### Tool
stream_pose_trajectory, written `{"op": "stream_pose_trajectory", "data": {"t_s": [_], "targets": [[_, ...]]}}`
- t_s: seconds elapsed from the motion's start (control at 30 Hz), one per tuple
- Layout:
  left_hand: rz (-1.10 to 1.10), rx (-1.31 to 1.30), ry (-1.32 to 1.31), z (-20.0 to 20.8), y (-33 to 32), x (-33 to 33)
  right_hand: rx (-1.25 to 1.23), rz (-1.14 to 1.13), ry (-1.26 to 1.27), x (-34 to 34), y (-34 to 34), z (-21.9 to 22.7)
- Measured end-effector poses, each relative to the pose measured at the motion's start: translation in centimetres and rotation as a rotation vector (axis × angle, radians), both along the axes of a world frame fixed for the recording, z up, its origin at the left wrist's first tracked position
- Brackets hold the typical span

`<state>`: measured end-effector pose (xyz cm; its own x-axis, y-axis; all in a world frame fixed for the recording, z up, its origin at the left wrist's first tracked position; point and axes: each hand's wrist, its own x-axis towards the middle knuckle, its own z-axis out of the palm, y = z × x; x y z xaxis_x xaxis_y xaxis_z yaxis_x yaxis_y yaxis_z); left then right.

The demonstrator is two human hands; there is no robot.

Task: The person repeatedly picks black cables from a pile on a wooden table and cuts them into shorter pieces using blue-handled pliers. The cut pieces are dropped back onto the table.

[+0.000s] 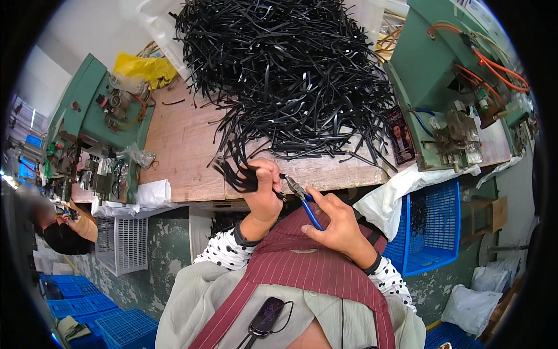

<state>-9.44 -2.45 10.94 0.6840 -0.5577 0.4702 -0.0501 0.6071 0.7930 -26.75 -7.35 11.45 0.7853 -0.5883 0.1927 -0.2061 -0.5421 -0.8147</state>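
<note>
Workshop room with a green, worn floor; across the upper middle runs a pale wooden desk (174, 136), seen from above through a round fisheye view. Heaped on it is a large pile of thin black strips (285, 75), spilling from a whitish plastic bin (160, 29) toward the near edge. Green machines flank the pile, one at left (125, 99) and one at right (427, 64), and a yellow plastic bag (145, 70) lies beside the left one.

At the desk's near edge, the person's left hand (264, 189) is closed around a bunch of black strips (239, 174), whose loose ends fan out to the left. Just right of it, the right hand (337, 224) grips blue-handled pliers (309, 210), their metal tip pointing up and left, close to the left hand's fingers. Whether the tip touches a strip is too small to tell.

Below the desk at right stands a blue basket (433, 260); at left, a white basket (131, 250).
</note>
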Motion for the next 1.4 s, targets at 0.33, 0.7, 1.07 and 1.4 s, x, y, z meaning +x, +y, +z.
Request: {"op": "stream_pose_trajectory", "data": {"t_s": [0.33,0.7,1.07,1.4], "targets": [[-0.044,0.116,0.105,0.1,-1.1,-1.5,0.148,-0.013,-0.024,-1.7,-0.7,-0.7],[-0.203,0.21,0.66,-1.1,-2.3,0.8,0.158,-0.014,0.017,-1.0,-1.3,-1.1],[-0.22,0.406,0.445,-2.8,-7.4,5.8,0.199,-0.171,-0.026,-0.9,-2.2,-3.1],[-0.568,0.929,0.314,-3.6,-12.1,6.2,0.177,-0.191,0.015,-2.3,-1.9,-2.9]]}}
